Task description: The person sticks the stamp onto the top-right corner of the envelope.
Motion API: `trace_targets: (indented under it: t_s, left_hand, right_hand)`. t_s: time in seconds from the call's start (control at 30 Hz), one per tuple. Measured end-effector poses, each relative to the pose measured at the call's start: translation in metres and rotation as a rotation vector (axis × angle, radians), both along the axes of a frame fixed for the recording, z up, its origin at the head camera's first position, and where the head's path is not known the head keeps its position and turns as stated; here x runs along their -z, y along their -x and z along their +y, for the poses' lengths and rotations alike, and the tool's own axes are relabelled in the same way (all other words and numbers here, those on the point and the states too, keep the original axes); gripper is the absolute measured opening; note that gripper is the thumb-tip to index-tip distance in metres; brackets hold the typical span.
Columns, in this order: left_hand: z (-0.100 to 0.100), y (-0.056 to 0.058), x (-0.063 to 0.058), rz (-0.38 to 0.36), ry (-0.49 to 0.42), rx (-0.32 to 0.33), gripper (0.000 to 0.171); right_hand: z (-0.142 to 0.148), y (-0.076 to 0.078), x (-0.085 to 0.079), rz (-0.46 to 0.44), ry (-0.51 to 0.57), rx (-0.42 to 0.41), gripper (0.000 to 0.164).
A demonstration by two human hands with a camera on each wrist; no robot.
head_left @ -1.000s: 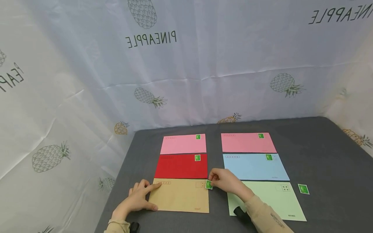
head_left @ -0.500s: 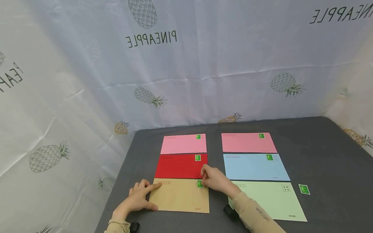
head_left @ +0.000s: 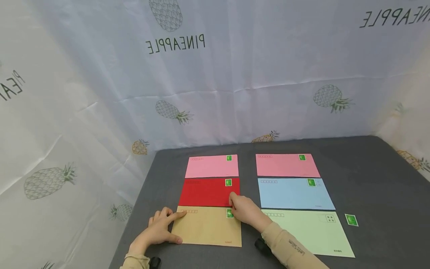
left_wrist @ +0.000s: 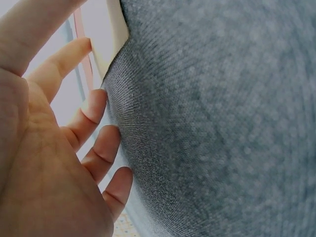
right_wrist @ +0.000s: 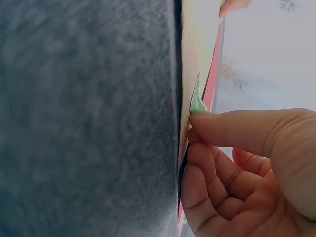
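A tan envelope [head_left: 205, 228] lies nearest the person in the left column. My left hand [head_left: 161, 226] rests at its left edge with fingers spread, the index finger and thumb touching the paper. Over the envelope's top right corner, my right hand [head_left: 246, 209] pinches a green stamp [head_left: 230, 213] by its right edge, between thumb and index finger. In the right wrist view the stamp [right_wrist: 197, 98] slants up slightly from the paper. Part of the stamp is hidden by the fingertips.
Behind the tan envelope lie a red envelope [head_left: 208, 192] and a pink one [head_left: 211, 167], both stamped. To the right are a pink envelope [head_left: 285, 166], a blue one [head_left: 292, 194] and a pale green one [head_left: 309, 235]. A loose green stamp [head_left: 351, 220] lies on the grey table [head_left: 379, 186].
My right hand has carried the stamp leftward from the tan envelope's right edge onto its printed corner box. The left hand has stayed where it was.
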State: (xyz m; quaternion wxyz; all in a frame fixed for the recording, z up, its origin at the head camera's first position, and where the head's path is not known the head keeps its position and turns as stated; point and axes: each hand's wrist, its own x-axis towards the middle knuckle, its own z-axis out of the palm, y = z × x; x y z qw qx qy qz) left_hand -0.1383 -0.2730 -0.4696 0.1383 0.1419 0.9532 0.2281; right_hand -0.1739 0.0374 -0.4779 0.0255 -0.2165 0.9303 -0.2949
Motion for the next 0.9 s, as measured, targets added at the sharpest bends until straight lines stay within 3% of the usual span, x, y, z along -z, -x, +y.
trace_targets:
  t_s: [0.9]
  left_hand:
    - [0.0003, -0.0015, -0.0002, 0.011, 0.008, -0.017, 0.084]
  right_hand:
    - [-0.0068, -0.0058, -0.0001, 0.098, -0.105, 0.002, 0.022]
